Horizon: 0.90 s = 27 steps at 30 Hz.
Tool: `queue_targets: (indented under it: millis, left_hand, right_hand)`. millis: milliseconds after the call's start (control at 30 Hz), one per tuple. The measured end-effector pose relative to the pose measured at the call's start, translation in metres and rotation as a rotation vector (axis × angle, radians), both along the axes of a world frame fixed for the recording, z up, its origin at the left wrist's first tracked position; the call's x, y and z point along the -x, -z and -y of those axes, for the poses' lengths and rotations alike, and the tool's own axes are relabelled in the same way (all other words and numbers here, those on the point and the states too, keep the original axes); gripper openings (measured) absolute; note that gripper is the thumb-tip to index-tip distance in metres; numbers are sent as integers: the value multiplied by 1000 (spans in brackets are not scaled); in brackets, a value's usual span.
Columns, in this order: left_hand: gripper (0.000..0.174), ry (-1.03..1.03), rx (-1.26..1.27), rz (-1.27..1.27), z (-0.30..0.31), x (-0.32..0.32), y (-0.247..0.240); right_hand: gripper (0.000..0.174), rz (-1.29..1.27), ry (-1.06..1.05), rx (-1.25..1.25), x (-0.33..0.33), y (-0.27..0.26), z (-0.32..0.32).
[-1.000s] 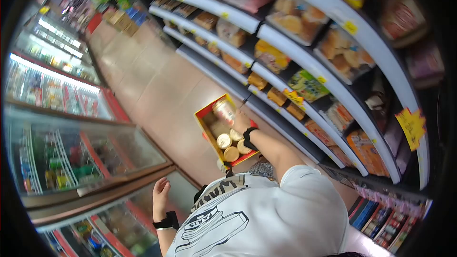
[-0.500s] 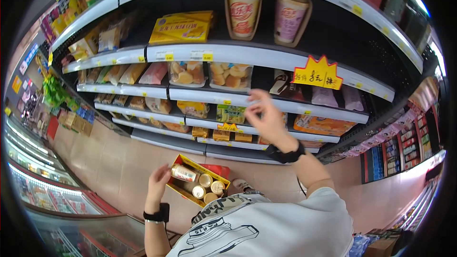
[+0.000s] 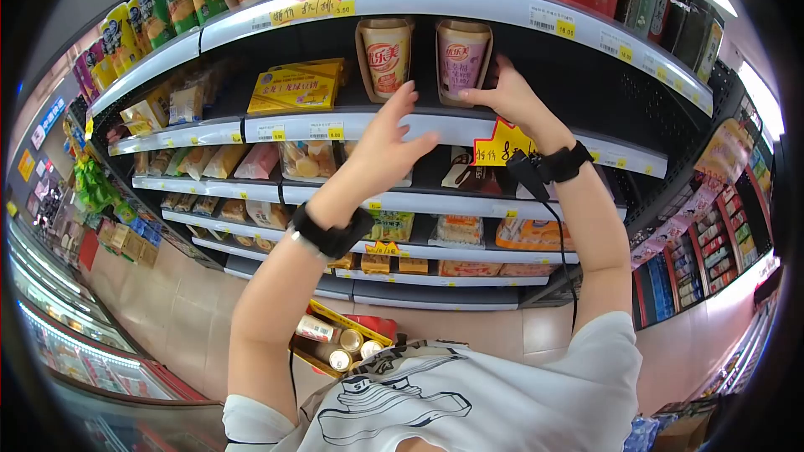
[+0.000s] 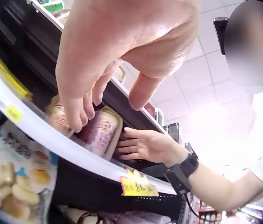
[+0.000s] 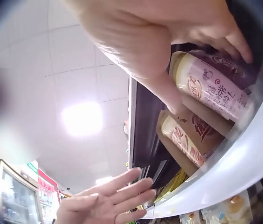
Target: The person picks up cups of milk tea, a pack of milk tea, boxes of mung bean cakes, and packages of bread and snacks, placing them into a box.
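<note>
From my seat, the relation that matters is sideways: the purple cup pack [image 3: 461,63] stands upright on the shelf [image 3: 456,125], its long axis vertical, just to the left of the right hand [image 3: 521,105]. That hand is the nearer one, fingers straight and thumb held apart by the pack's lower right edge, gripping nothing that I can see; I cannot tell whether it touches. The red-lettered cup pack [image 3: 385,50] stands upright too, to the left of the purple one with a gap between them. The left hand [image 3: 387,151] hangs before the shelf edge, empty, fingers loosely extended, their tips overlapping the foot of the red-lettered pack from my head view, so I read it as nearer that one; contact is unclear. A yellow carton [image 3: 297,85] lies flat further left, and the yellow box [image 3: 335,310] sits down on the floor.
</note>
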<state>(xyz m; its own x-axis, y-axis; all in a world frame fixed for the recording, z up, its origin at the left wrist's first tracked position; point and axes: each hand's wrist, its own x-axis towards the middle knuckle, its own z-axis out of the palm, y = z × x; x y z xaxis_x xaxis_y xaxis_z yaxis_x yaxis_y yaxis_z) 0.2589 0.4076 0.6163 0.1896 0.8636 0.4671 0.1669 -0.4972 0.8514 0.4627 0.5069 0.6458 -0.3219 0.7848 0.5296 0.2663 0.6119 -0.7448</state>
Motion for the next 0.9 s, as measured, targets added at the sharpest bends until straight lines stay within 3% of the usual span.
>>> queue_targets:
  millis: [100,233,300,333,433,467,567,700,767,900]
  left_hand:
    - [74,-184,-102,-177,-37,-25,-9]
    - [75,-328,86,-314,-59,-42,-25]
    - [72,-95,17,-280,-83,-41,-16]
    - [66,-72,20,-292,-77,-41,-22]
    - [62,-41,-104,-277,-82,-52,-10]
    - [57,-139,-262,-276,-84,-58,-2]
    - [57,-138,-265,-293,-90,-65,-1]
    - [57,-18,-201,-353,-88,-74,-2]
    - [56,-12,-207,-397,-87,-81,-2]
    - [61,-17,-247,-465,-88,-88,0]
  right_hand:
    - [70,84,-28,-11,-5,-2,-13]
    - [67,48,-26,36,-9,1,-28]
    - [68,-31,-86,58,-7,4,-32]
    - [67,-57,-136,1,-4,5,-33]
    - [66,-145,20,-28,-3,9,-36]
    - [72,-151,46,36,-7,5,-36]
    - [79,-243,-97,124,-15,-6,-27]
    - [84,-317,-57,219,-25,-15,-26]
    - [84,-336,233,71,-26,-5,-44]
    - [89,-292,367,-38,-21,1,-60]
